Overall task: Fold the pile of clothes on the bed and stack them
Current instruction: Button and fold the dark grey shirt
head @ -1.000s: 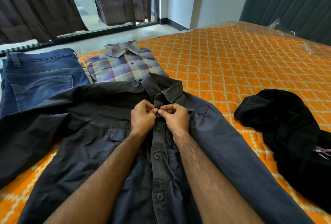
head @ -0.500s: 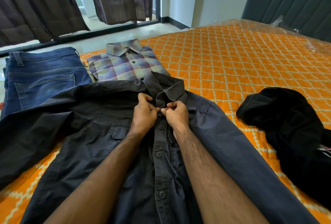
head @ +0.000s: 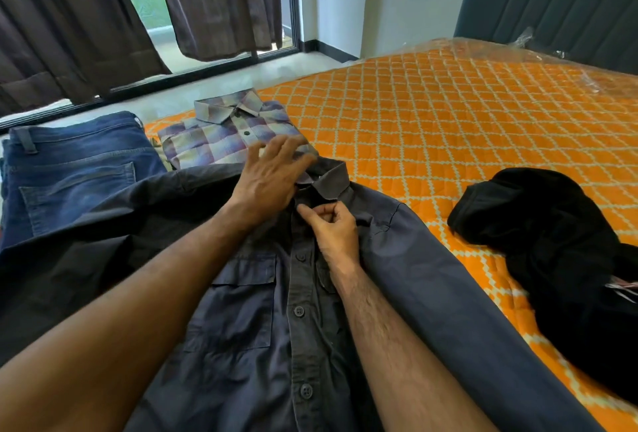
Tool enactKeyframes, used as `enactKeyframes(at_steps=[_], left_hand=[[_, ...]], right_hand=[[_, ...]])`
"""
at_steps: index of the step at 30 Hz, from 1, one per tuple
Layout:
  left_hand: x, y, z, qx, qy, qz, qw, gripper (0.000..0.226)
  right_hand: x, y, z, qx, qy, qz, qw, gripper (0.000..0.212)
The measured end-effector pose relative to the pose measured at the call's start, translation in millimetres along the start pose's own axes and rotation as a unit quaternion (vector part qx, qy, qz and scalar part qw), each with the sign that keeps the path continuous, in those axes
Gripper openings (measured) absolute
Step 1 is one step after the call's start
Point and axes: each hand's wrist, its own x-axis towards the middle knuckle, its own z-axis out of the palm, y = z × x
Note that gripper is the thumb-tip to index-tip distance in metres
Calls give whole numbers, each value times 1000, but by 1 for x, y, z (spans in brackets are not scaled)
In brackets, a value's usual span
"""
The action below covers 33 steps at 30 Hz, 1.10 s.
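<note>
Lifting off the dark shirt [head: 248,321] collar, left hand [head: 267,179] now spread.

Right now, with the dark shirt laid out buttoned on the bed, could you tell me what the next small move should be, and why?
Probably smooth the collar flat with the left hand, which hovers open over it, while the right hand pinches the placket just below. The dark shirt lies face up with its sleeves spread, so it looks ready for turning over and folding.

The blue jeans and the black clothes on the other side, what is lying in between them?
Between the blue jeans and the crumpled black clothes, the head view shows the dark grey shirt spread flat, with both hands at its collar.
</note>
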Motion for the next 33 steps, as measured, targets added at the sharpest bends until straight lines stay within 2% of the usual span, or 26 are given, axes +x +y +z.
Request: enactKeyframes(at_steps=[2,3,4,6,8,10,12,16,19,23,27,30,33], left_hand=[[11,2,-2,13,-58,38,997,21],[14,2,-2,-1,-84,31,996,8],[15,1,-2,-27,-102,13,994,6],[11,-2,-2,-114,-128,-31,985,12],[6,-7,1,-257,-163,-80,949,9],[-1,-12,7,-359,-187,-109,908,2],[-6,-14,11,-412,-189,-145,880,8],[-14,-14,7,-514,-172,-205,815,19],[-16,-16,2,-553,-180,-212,785,30],[-17,-19,-1,-560,-189,-216,777,29],[-18,-19,0,-570,-178,-227,769,19],[-18,-16,-2,-552,-191,-231,778,9],[-18,-10,1,-523,-192,-251,792,13]], right_hand=[[0,-3,1,-11,26,0,1000,44],[1,-3,3,-17,38,-1,999,51],[1,-4,7,-23,46,-1,999,56],[-1,-7,15,-38,49,5,998,59],[1,-6,20,-33,44,30,998,55],[2,-9,19,-1,47,42,998,35],[3,-4,13,9,78,32,996,16],[1,5,6,27,128,-3,991,18],[-2,6,5,67,134,-20,989,11],[-2,10,6,116,150,-43,981,13],[-2,13,5,134,130,-46,981,13],[-2,14,5,144,114,-40,982,9],[-3,13,4,138,109,-41,983,7]])
